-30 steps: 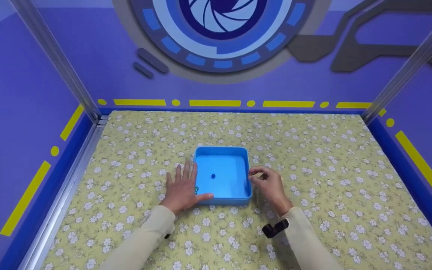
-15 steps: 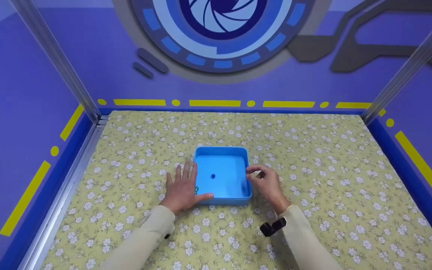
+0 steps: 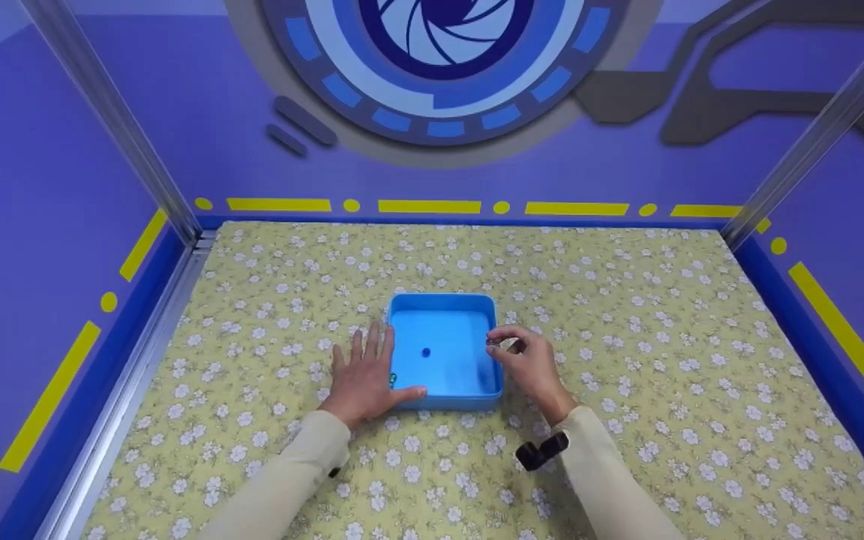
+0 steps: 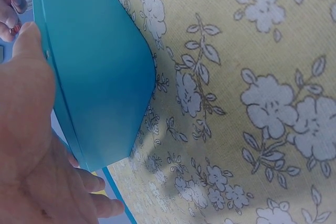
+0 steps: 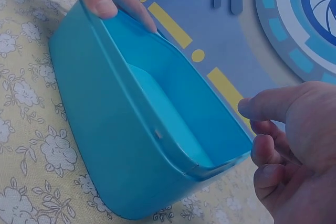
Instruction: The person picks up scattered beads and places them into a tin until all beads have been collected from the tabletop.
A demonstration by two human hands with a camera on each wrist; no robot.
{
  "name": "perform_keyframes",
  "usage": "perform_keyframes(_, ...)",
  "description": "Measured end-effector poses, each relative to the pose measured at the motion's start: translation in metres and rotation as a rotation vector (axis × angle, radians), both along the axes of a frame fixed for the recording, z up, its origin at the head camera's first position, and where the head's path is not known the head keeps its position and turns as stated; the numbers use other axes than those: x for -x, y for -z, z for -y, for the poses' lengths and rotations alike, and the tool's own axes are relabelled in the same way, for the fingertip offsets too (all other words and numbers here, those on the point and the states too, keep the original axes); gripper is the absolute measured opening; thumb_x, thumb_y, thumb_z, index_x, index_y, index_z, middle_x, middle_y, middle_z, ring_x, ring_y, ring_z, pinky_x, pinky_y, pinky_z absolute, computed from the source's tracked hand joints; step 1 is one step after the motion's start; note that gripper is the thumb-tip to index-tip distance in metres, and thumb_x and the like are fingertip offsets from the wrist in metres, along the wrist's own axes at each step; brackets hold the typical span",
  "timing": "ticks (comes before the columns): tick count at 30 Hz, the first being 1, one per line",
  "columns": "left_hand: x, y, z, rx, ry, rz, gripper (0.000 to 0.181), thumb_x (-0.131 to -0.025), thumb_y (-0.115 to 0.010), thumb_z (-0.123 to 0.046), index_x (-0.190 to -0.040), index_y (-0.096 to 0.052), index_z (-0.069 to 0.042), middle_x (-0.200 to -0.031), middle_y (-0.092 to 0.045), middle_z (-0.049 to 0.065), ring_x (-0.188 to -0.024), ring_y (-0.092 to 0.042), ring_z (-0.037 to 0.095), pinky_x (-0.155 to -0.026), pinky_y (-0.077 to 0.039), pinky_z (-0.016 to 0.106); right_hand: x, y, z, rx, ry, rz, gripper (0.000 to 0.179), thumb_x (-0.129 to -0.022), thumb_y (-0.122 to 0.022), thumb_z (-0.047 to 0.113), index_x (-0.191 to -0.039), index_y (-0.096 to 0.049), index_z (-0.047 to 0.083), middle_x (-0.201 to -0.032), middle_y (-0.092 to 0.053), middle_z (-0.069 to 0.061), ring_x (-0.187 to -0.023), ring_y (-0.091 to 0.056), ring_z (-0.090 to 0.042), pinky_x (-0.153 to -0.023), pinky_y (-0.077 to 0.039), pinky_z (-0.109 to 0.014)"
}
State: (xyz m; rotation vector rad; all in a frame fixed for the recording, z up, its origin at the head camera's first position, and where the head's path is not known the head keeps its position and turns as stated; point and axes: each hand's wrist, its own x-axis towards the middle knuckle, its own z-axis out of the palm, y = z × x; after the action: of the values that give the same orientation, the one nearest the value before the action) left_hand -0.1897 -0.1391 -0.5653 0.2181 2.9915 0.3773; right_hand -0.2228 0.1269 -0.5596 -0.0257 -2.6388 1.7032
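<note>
A square light-blue open box [image 3: 447, 401] stands on the flowered cloth. My left hand [image 3: 361, 379] rests against its left side, fingers straight, the thumb laid over the front rim. Above the right rim, my right hand [image 3: 533, 364] pinches a small shiny red bead [image 4: 16, 29] between thumb and fingertips. In the right wrist view that bead is hidden behind the thumb. Inside the box, a dark-blue bead [image 3: 426, 352] lies near the middle of the floor. Small green beads [image 3: 393, 379] sit at the left wall, close by my left hand and partly covered by it.
Flowered yellow cloth [image 3: 664, 337] covers the table around the box. Blue-purple panels [image 3: 177, 120] with metal posts [image 3: 113, 120] enclose the back and sides. A black wrist device [image 3: 542, 452] hangs at the right sleeve.
My right hand has moved a little left, from beside the box's right wall to over its rim, still pinching the bead. The left hand and box have stayed put.
</note>
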Motion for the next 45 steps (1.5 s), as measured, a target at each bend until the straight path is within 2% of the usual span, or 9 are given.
perform_keyframes(3,0.000,0.000,0.000,0.005,0.000,0.001,0.119,-0.070,-0.053,-0.085,-0.157,-0.012,-0.014,-0.164,-0.009,0.012,-0.148,-0.015,0.042,-0.113,-0.013,0.069,0.001,-0.001,0.001,-0.006,0.002,0.014,0.014,-0.087,-0.072,0.010,-0.100,-0.073,0.012,-0.097,-0.071,-0.004,-0.070,-0.054,-0.015,-0.060,-0.045,-0.022)
perform_keyframes(11,0.001,0.000,0.001,0.020,-0.001,-0.017,0.120,-0.070,-0.053,-0.086,-0.157,-0.014,-0.013,-0.163,-0.014,0.012,-0.148,-0.018,0.042,-0.112,-0.016,0.069,0.002,-0.001,0.004,0.018,-0.027,-0.029,0.015,-0.085,-0.072,0.007,-0.101,-0.074,0.009,-0.097,-0.071,-0.007,-0.066,-0.052,-0.014,-0.058,-0.043,-0.022)
perform_keyframes(22,0.000,0.000,0.002,0.012,0.002,-0.010,0.119,-0.070,-0.055,-0.084,-0.157,-0.014,-0.012,-0.163,-0.015,0.014,-0.147,-0.018,0.043,-0.112,-0.016,0.069,0.001,-0.005,0.010,0.030,-0.056,0.000,0.016,-0.088,-0.071,0.011,-0.104,-0.073,0.009,-0.100,-0.071,-0.006,-0.070,-0.054,-0.016,-0.062,-0.046,-0.023)
perform_keyframes(28,0.001,0.000,0.000,0.014,-0.011,0.002,0.119,-0.071,-0.056,-0.083,-0.157,-0.013,-0.013,-0.163,-0.014,0.013,-0.148,-0.016,0.042,-0.112,-0.014,0.069,0.001,-0.005,0.013,0.014,-0.062,-0.003,0.013,-0.088,-0.071,0.012,-0.099,-0.074,0.017,-0.098,-0.071,-0.002,-0.072,-0.054,-0.017,-0.064,-0.047,-0.025)
perform_keyframes(33,0.001,0.000,-0.002,-0.008,-0.015,0.005,0.118,-0.071,-0.059,-0.081,-0.157,-0.014,-0.013,-0.163,-0.014,0.014,-0.148,-0.015,0.042,-0.112,-0.013,0.070,0.002,-0.005,0.015,0.022,-0.069,-0.013,0.012,-0.087,-0.072,0.012,-0.099,-0.074,0.016,-0.097,-0.071,-0.002,-0.070,-0.054,-0.016,-0.062,-0.046,-0.024)
perform_keyframes(40,0.000,-0.001,-0.001,-0.005,-0.007,0.016,0.120,-0.071,-0.054,-0.085,-0.157,-0.011,-0.014,-0.163,-0.012,0.012,-0.149,-0.014,0.041,-0.113,-0.012,0.069,0.002,-0.003,0.017,0.065,-0.085,-0.037,0.012,-0.086,-0.073,0.009,-0.096,-0.074,0.016,-0.096,-0.072,-0.006,-0.069,-0.054,-0.014,-0.063,-0.045,-0.022)
perform_keyframes(45,0.000,-0.001,-0.001,-0.007,-0.008,0.019,0.119,-0.071,-0.054,-0.084,-0.157,-0.011,-0.014,-0.163,-0.012,0.012,-0.149,-0.013,0.041,-0.113,-0.011,0.069,0.003,-0.002,0.019,0.059,-0.092,-0.066,0.013,-0.085,-0.073,0.008,-0.094,-0.075,0.017,-0.094,-0.072,-0.005,-0.068,-0.054,-0.013,-0.062,-0.045,-0.022)
